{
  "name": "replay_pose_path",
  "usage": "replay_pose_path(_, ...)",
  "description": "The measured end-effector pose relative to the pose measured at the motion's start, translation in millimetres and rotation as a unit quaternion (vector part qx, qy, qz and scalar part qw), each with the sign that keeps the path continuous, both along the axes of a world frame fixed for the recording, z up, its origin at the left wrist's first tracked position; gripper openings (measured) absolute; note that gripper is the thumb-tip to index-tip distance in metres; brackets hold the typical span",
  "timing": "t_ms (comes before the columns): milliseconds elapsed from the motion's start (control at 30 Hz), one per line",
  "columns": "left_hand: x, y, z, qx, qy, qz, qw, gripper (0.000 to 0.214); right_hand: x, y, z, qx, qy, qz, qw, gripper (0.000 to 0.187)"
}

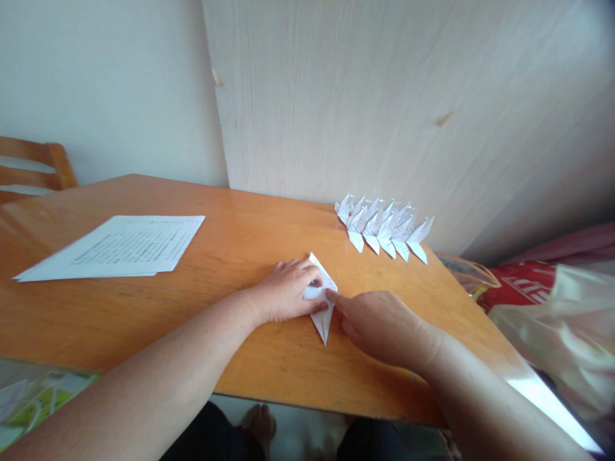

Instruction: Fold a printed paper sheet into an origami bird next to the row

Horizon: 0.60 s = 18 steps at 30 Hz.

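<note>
A small folded white paper piece (323, 318) with pointed ends lies on the orange wooden table (230, 256). My left hand (287, 291) rests on its left half, fingers curled and pressing the paper flat. My right hand (379, 325) lies at its right edge, the forefinger tip pressing a fold near the middle. A row of several finished folded paper pieces (384, 227) lies beyond, near the wall panel.
A stack of printed sheets (120, 246) lies at the table's left. A pale wooden panel (384, 96) leans behind the table. A wooden chair back (33, 166) shows far left. Plastic bags (542, 301) sit off the table's right edge.
</note>
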State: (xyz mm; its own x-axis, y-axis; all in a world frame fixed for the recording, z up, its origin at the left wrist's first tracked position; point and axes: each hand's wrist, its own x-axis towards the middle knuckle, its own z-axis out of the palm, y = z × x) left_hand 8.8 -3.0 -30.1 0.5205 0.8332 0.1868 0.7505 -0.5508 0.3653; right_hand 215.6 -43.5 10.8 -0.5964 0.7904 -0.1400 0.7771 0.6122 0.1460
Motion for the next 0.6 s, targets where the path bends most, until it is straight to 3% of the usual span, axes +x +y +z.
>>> replay_pose_path(333, -1, -1, 3.2, -0.016, 0.007, -0.005, 1.0, 0.035, 7, 3, 10.2, 0.007, -0.022, -0.047, 0.999, 0.035)
replay_pose_path(600, 0, -1, 1.5, 0.006, 0.009, -0.002, 1.0, 0.036, 1, -9, 5.8, 0.016, -0.038, 0.02, 0.999, 0.036)
